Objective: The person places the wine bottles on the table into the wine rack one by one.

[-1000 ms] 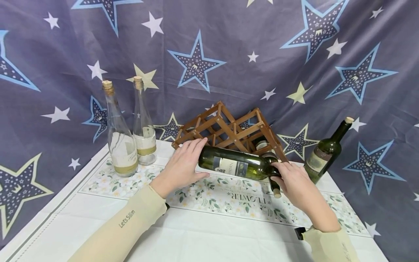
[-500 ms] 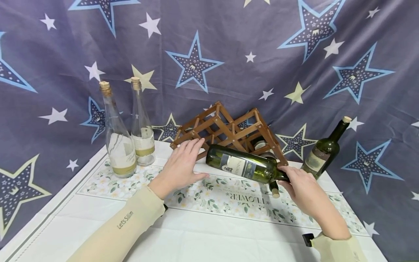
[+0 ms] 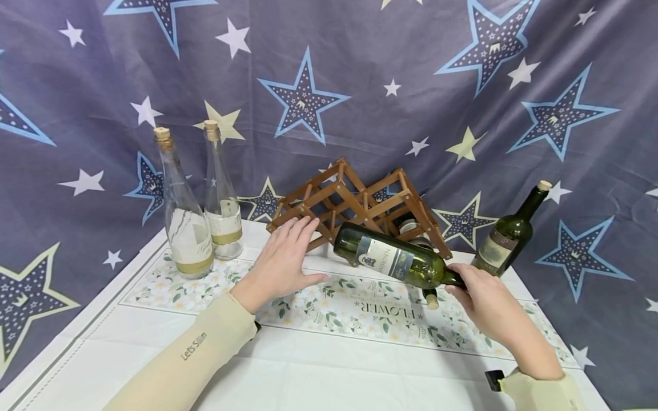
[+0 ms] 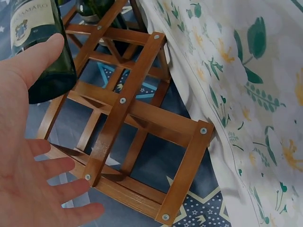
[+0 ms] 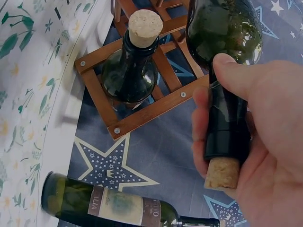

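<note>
My right hand (image 3: 488, 302) grips a corked green wine bottle (image 3: 382, 257) by its neck, its base tilted up to the left in front of the wooden wine rack (image 3: 360, 200). In the right wrist view the thumb lies along the neck, with the cork (image 5: 222, 173) below the fingers. My left hand (image 3: 283, 262) is held with fingers spread, near the rack's left end and apart from the bottle's base. Another green bottle (image 5: 130, 78) lies inside the rack's right lower slot, its cork (image 5: 146, 28) facing outward.
Two clear corked bottles (image 3: 187, 234) (image 3: 224, 222) stand at the left. A green corked bottle (image 3: 506, 240) stands at the right, by the starry curtain (image 3: 329, 85). A floral runner (image 3: 329, 308) crosses the white tablecloth (image 3: 329, 365).
The held bottle has moved right with my right hand, its base drawing away from my left hand, and it tilts more steeply. My left hand stays almost still.
</note>
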